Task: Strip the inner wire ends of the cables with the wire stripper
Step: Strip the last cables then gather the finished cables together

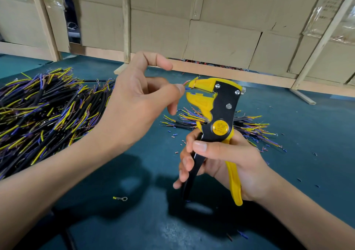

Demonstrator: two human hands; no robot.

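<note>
Left hand [140, 103]: raised above the bench, fingers curled; thin inner wire ends [187, 85] are pinched at the fingertips and presented to the tool's head.
Right hand [221, 163]: wrapped round the handles of the wire stripper [219, 113], thumb laid across the front just below the pivot; the tool is held upright with its head pointing left.
Stripper jaws: the yellow jaws are seen slightly parted, with a reddish and a blue wire end lying at or between them; whether the wires are actually gripped cannot be told, as the spot is small and blurred.
Handles: one black and one yellow, spread apart below the hand.
Large cable pile [44, 111]: black cables with yellow, blue and brown inner wires are heaped on the left of the bench.
Smaller cable pile [249, 128]: laid behind the right hand, partly hidden by the tool.
Bench [307, 134]: a dark teal surface strewn with small cut bits of insulation [176, 152].
Ring terminal [120, 198]: a single one is lying near the front, between the forearms.
Background: cardboard panels [221, 19] are set in wooden framing.
</note>
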